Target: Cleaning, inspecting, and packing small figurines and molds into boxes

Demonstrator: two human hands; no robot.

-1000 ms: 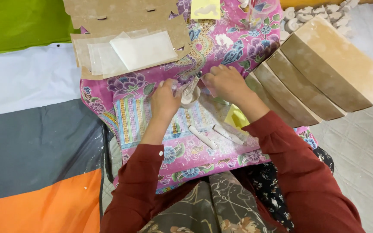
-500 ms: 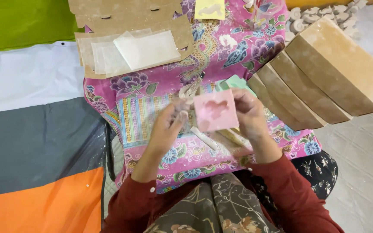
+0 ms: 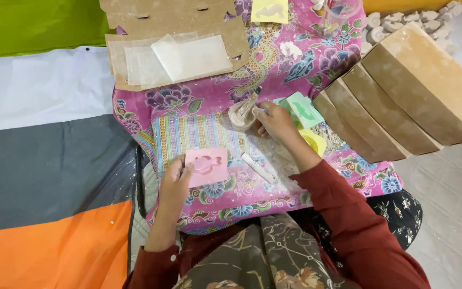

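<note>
A flat pink rectangular mould (image 3: 206, 167) with a shaped hollow is grasped at its left edge by the left hand (image 3: 175, 184), low on the pink floral cloth (image 3: 306, 59). Above it, a pale lumpy clay piece (image 3: 241, 115) is pinched by the right hand (image 3: 276, 120), beside green and yellow moulds.

Even, bright diffuse light is covering the scene; no hard glare showing. Only soft, faint shadows are lying under the brown blocks (image 3: 402, 101) right of the pink patterned cloth (image 3: 295, 59). Focus is holding sharp on the cloth; the white pieces (image 3: 413, 21) above the blocks are looking slightly soft. Edges are bending mildly.
</note>
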